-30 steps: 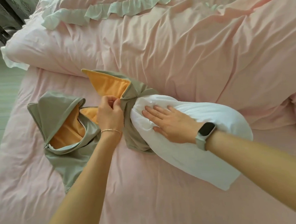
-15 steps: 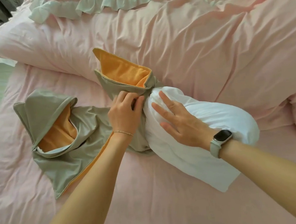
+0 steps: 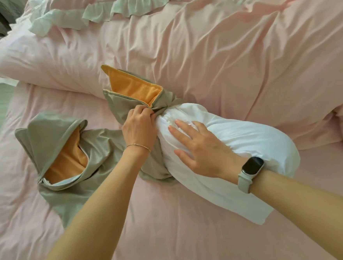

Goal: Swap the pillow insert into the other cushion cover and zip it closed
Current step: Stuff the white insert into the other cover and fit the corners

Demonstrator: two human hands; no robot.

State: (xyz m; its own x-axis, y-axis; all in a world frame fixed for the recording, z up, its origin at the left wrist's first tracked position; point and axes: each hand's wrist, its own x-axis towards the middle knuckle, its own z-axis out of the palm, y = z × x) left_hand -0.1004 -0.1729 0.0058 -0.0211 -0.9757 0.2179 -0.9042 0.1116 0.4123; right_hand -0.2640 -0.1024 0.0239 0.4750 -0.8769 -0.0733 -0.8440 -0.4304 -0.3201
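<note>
I see the white pillow insert on the pink bed, 1 end inside the grey, orange-lined cushion cover. My left hand grips its bunched mouth; my right hand presses flat, fingers straight, on the insert.

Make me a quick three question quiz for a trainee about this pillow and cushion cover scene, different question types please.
1. True or false: the white pillow insert is fully inside a cover.
2. Which hand grips the bunched opening of the cover around the insert's end? A) left hand B) right hand
3. Fill in: the spare cover, lying apart at the left on the pink bedding, shows an ______ lining.

Key: 1 false; 2 A; 3 orange. The right hand lies flat on the insert.
</note>
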